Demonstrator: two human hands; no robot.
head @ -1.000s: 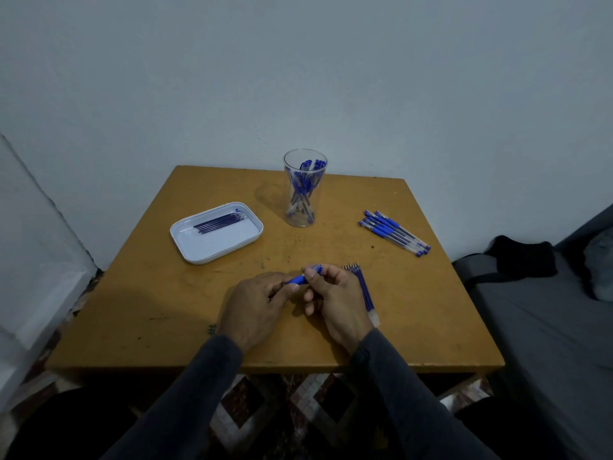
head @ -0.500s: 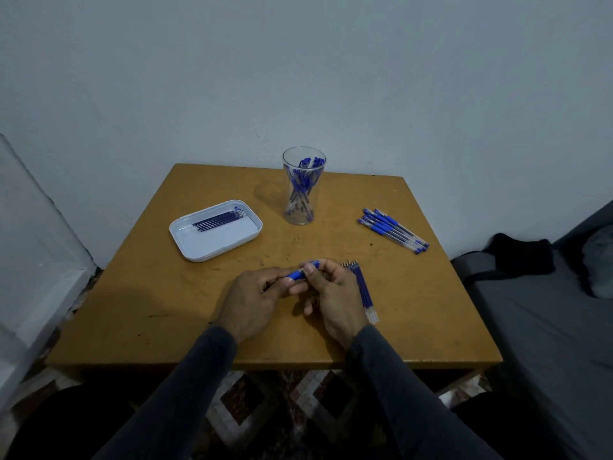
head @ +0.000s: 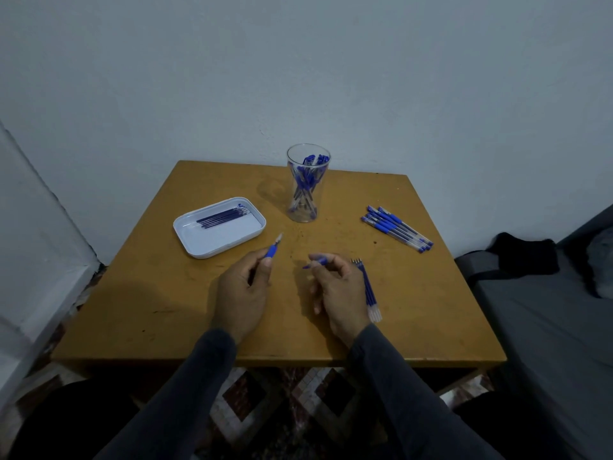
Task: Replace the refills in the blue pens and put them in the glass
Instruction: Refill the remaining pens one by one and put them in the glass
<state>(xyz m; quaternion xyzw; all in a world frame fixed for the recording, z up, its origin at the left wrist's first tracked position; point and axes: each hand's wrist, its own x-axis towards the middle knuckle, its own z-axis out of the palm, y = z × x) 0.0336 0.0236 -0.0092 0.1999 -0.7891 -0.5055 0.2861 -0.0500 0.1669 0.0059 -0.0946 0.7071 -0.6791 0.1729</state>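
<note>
One glass (head: 307,184) holding several blue pens, number not countable. One white tray (head: 219,227) with about five refills (head: 223,216). One loose group of about six pens (head: 396,229). One bundle of refills (head: 368,287). Two hands, each holding one pen part. One tabletop (head: 414,293).

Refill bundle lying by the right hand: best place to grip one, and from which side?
Likely the blue mid-shaft of the refill bundle, pinched from above and from the right. The refills lie flat on the table, tips pointing away, clear ends near. The right hand, pinching a small blue pen part, crowds their left side.
</note>
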